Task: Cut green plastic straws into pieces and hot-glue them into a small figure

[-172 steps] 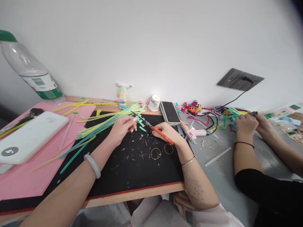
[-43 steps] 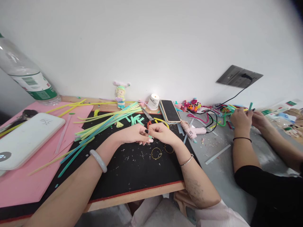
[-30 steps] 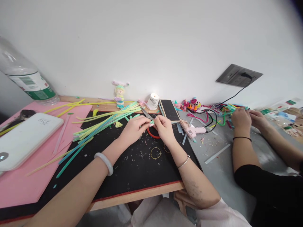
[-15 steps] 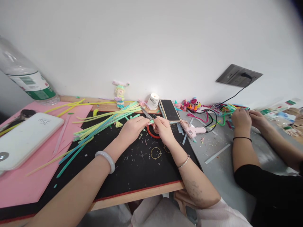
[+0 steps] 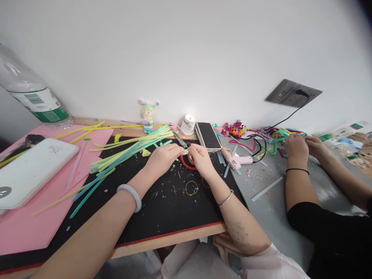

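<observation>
My left hand [image 5: 163, 158] and my right hand [image 5: 200, 159] meet over the black mat [image 5: 162, 205], fingers pinched together on a short green stick piece [image 5: 185, 150]. The orange-handled scissors [image 5: 183, 149] lie on the mat just behind and under my fingers. A fan of long green and yellow sticks [image 5: 128, 151] lies to the left of my left hand. Two thin wire rings [image 5: 192, 188] rest on the mat near my right wrist.
A phone [image 5: 208, 136], a small white cup [image 5: 188, 124], a little figurine [image 5: 147, 112] and a pink glue gun [image 5: 236, 159] stand behind the mat. A white power bank [image 5: 31, 166] lies on pink sheets, a bottle [image 5: 35, 100] behind. Another person's hands [image 5: 302, 147] work at right.
Earlier my right hand held the scissors and cut a stick; now the scissors lie on the mat. Both hands have moved up the mat and pinch a short green piece.
</observation>
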